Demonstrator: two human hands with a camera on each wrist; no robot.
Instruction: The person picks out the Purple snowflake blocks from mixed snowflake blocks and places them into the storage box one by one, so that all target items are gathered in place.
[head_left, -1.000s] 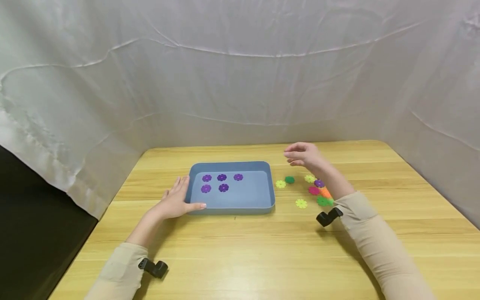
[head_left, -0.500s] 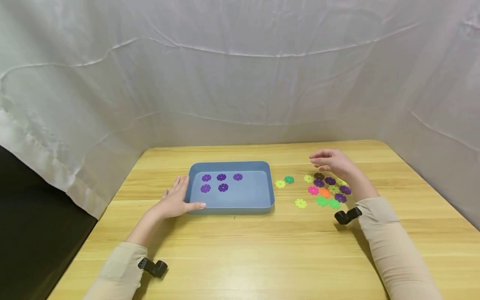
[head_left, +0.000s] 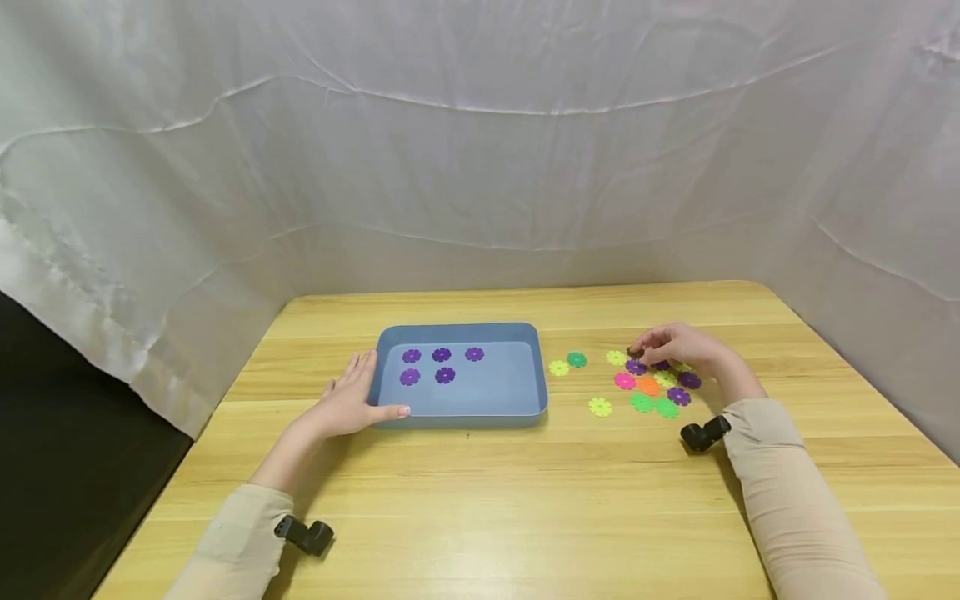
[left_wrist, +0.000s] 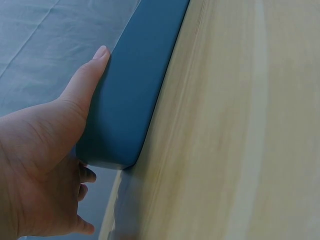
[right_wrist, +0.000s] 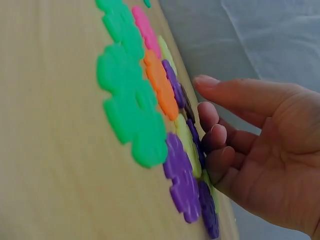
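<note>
A blue tray point(head_left: 465, 418) sits mid-table with several purple flower discs point(head_left: 442, 355) lying in it. My left hand point(head_left: 357, 395) rests against the tray's near left corner, thumb straight along the front wall point(left_wrist: 135, 95) and fingers point(head_left: 365, 364) along the left side. To the right lies a loose pile of flower discs: orange point(head_left: 649, 386), pink point(head_left: 625, 381), green point(head_left: 642, 402) and purple point(head_left: 678, 396). My right hand point(head_left: 643, 350) hovers low over the pile's far side. Its curled fingertips point(right_wrist: 216, 134) touch purple discs point(right_wrist: 182, 180) and the thumb stays apart.
A green disc point(head_left: 576, 359) and two yellow-green discs point(head_left: 558, 367) point(head_left: 600, 406) lie singly between the tray and the pile. White cloth hangs behind and at both sides of the wooden table point(head_left: 525, 500). A dark drop lies off the table's left edge.
My right hand has moved right from near the tray's far corner and come down onto the disc pile. The left hand and the tray have not moved.
</note>
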